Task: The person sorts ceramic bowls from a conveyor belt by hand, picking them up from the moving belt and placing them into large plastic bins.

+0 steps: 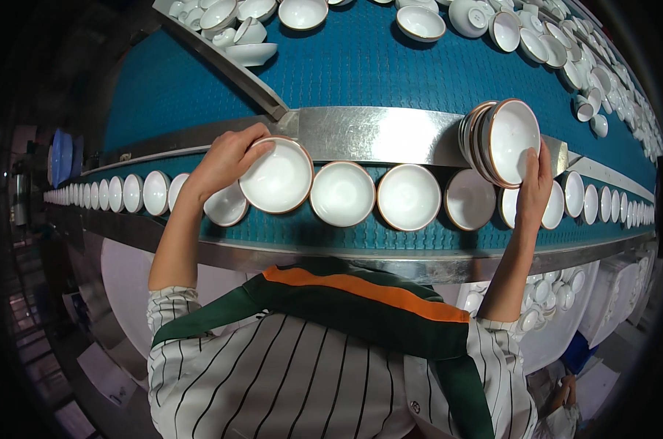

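Note:
My left hand (229, 156) grips the brown-rimmed edge of a white ceramic bowl (279, 178), thumb inside the rim. That bowl is over the row on the narrow blue conveyor belt (342, 237); whether it touches the belt I cannot tell. On the right, a tilted stack of white bowls (510, 142) is held by my right hand (534, 181), its thumb inside the front bowl. The stack overlaps the steel ledge (375, 134) and the row. Between my hands, single bowls (342, 193) sit open side up on the belt, including another white bowl (409, 196).
Beyond the ledge runs a wide blue conveyor (353, 71), with piled bowls (556, 46) at its right and a metal divider (238, 71) at left. A steel edge (331, 262) lies before my body. A large white tub (573, 324) holds bowls at lower right, near another person's hand (566, 390).

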Tool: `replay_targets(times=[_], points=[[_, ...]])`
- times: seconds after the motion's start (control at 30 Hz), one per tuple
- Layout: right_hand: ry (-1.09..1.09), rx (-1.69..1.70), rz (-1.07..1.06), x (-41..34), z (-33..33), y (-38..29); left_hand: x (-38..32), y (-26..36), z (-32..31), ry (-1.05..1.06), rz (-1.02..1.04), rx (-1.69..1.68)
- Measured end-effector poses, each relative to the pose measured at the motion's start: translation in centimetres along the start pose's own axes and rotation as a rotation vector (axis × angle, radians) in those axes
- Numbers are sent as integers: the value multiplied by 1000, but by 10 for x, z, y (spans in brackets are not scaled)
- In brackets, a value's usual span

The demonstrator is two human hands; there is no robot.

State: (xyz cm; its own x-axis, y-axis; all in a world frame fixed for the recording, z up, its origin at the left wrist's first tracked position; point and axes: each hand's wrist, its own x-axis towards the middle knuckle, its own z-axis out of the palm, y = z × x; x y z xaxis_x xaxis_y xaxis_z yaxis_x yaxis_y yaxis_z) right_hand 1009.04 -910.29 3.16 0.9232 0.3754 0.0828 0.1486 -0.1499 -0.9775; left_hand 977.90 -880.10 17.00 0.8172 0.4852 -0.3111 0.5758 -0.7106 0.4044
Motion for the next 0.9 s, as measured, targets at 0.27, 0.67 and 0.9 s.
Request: replay_targets(times=[0.27, 0.67, 0.9], points=[[-31, 29, -22, 18, -32, 29, -48, -43, 62, 107, -55, 423], [19, 10, -2, 23, -55, 39, 256, -30, -42, 574, -211, 458], [117, 10, -14, 43, -99, 46, 372, -107, -34, 498, -298, 235]])
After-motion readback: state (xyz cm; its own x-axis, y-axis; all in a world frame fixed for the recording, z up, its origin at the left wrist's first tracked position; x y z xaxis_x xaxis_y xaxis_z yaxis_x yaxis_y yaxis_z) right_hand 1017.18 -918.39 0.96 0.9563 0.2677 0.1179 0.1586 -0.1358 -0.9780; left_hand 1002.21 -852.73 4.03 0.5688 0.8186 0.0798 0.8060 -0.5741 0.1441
